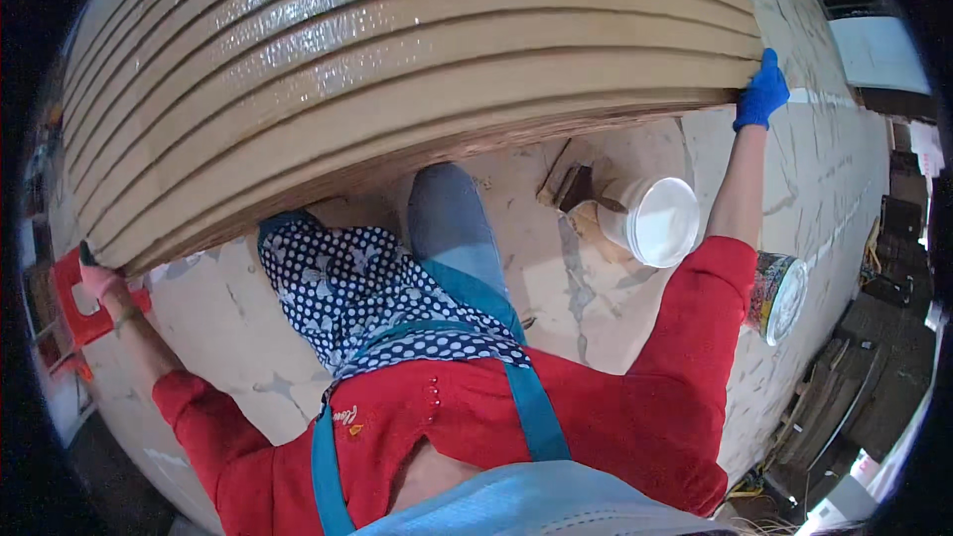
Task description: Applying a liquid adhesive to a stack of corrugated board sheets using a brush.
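A wide beige grooved panel (pixel 437 50), with dark parallel lines and a glossy, wet-looking patch at its upper left, spans the view in front of me. My right hand (pixel 762 94), in a blue glove, is closed on its near right corner. At the near left corner my left hand (pixel 97 276) grips the panel's edge; it looks pinkish with dark fingertips, and part of its fingers is hidden. The panel's near edge looks thick and brown, just above my knees.
A white bucket (pixel 663 222) stands under the right side of the panel, beside a brown piece of cardboard (pixel 576 184). A printed tin (pixel 779 298) is near my right elbow. A red plastic object (pixel 79 300) lies by my left hand. Dark stacked items (pixel 844 387) line the right.
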The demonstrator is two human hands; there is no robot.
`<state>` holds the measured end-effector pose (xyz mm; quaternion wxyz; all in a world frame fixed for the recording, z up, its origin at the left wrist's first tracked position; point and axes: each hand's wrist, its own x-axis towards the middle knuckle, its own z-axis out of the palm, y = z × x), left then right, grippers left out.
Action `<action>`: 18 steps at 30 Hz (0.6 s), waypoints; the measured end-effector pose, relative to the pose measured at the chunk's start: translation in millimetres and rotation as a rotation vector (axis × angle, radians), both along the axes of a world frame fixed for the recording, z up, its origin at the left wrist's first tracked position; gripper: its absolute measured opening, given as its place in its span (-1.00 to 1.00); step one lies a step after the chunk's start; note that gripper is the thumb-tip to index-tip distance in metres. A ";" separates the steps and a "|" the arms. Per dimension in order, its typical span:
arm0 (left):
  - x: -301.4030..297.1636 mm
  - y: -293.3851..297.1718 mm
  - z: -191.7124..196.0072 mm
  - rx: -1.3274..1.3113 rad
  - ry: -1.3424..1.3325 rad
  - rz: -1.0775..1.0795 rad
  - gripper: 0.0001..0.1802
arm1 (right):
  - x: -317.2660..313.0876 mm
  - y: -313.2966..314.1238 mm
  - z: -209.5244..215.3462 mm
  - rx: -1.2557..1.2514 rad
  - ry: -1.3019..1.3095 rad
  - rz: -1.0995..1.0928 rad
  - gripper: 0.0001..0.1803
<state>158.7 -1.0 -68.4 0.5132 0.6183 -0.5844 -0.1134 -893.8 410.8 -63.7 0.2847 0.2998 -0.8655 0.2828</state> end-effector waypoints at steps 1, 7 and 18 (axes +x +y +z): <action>-7.3 -3.9 -3.6 0.048 -0.052 0.154 -0.59 | -1.2 -3.7 -2.6 0.190 0.081 -0.050 -0.73; -50.5 -13.2 7.5 0.223 -0.168 0.649 -0.57 | -4.5 -27.4 12.5 0.648 0.139 -0.198 -0.71; -71.7 -21.3 15.2 0.252 -0.247 0.759 -0.48 | 12.8 -27.9 12.7 0.388 0.176 -0.081 -0.54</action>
